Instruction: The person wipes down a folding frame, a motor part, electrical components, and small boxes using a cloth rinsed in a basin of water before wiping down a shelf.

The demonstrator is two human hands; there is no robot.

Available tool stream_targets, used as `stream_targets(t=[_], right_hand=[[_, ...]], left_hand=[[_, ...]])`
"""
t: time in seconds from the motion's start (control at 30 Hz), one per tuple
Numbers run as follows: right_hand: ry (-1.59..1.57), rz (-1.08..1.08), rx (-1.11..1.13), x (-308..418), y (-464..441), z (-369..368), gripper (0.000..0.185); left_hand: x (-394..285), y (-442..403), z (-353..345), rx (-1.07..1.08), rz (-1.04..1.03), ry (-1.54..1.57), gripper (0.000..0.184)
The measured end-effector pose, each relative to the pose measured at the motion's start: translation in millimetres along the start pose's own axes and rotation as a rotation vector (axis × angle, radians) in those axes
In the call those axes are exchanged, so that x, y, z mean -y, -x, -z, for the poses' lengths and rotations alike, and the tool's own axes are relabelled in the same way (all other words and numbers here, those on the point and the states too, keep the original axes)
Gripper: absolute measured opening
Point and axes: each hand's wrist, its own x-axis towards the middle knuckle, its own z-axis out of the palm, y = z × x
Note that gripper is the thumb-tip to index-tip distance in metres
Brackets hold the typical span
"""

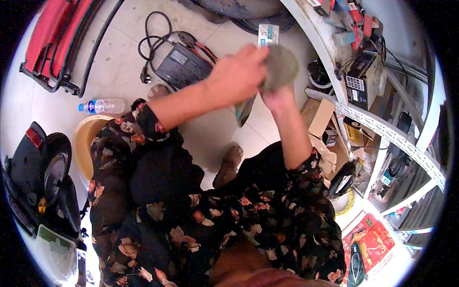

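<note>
A round, flat-looking grey-green object [282, 68] is up in front of me, smeared by motion; I cannot make out its kind. My right hand [279, 97] holds it from below, fingers mostly hidden behind it. At its left edge, my left hand [240, 71] is closed, thumb and fingers together; whatever they pinch is hidden. Just beyond the round object shows a small clear package with a white and teal label [268, 35]. Below my left hand is part of a flat greenish piece [244, 111], mostly covered.
A black charger-like box [184, 65] with coiled cables lies on the tiled floor. Left are a water bottle [106, 106], a tan bucket [82, 143], a red folding frame [52, 43] and a black wheeled part [55, 170]. White shelving [382, 131] with boxes lines the right.
</note>
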Motion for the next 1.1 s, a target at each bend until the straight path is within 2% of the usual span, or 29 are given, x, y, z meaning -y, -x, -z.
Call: stream_targets(t=[0.03,0.07,0.2,0.23,0.33,0.37,0.43,0.5,0.53,0.63,0.73,0.77,0.87,0.9,1.0,1.1], right_hand=[[0.171,0.080,-0.013,-1,6,-17,0.032],[0.180,0.071,0.010,-3,5,-15,0.032],[0.218,0.015,0.059,-9,8,-18,0.032],[0.217,0.021,0.076,-5,3,-16,0.033],[0.181,0.044,0.046,-1,-1,-6,0.034],[0.171,0.046,0.020,-2,1,-2,0.033],[0.257,0.051,-0.056,0,15,-23,0.032],[0.312,0.039,0.050,-8,15,-16,0.031],[0.336,0.039,0.112,-11,14,-17,0.031],[0.316,0.081,0.111,-5,6,-15,0.031],[0.319,0.077,-0.012,1,13,-16,0.032],[0.303,0.090,-0.006,0,13,-12,0.033],[0.332,0.091,0.104,-3,10,-14,0.032],[0.345,0.087,0.148,-6,12,-16,0.032],[0.353,0.025,0.122,-5,15,-22,0.033],[0.248,0.021,0.116,-1,1,-10,0.039]], left_hand=[[8,-3,-5,-0.116,0.036,-0.010,0.019],[16,-6,-8,-0.234,0.071,-0.026,0.020],[37,-19,3,-0.195,0.311,-0.055,0.035],[37,-18,2,-0.143,0.329,0.031,0.036],[1,2,-9,-0.090,0.069,0.089,0.033],[-3,4,-6,0.012,0.052,0.158,0.033],[12,-5,-6,-0.089,0.174,0.075,0.033],[29,-15,1,-0.087,0.348,0.026,0.035],[33,-17,0,-0.147,0.355,0.025,0.033],[31,-15,-5,-0.272,0.378,0.039,0.027],[-6,8,-11,-0.184,0.037,0.071,0.027],[-7,8,-7,-0.104,0.016,0.127,0.027],[22,-5,-6,-0.236,0.277,0.076,0.028],[34,-12,-1,-0.293,0.311,-0.033,0.030],[55,-21,6,-0.315,0.325,0.005,0.049],[19,-7,1,-0.214,0.318,-0.002,0.035]])
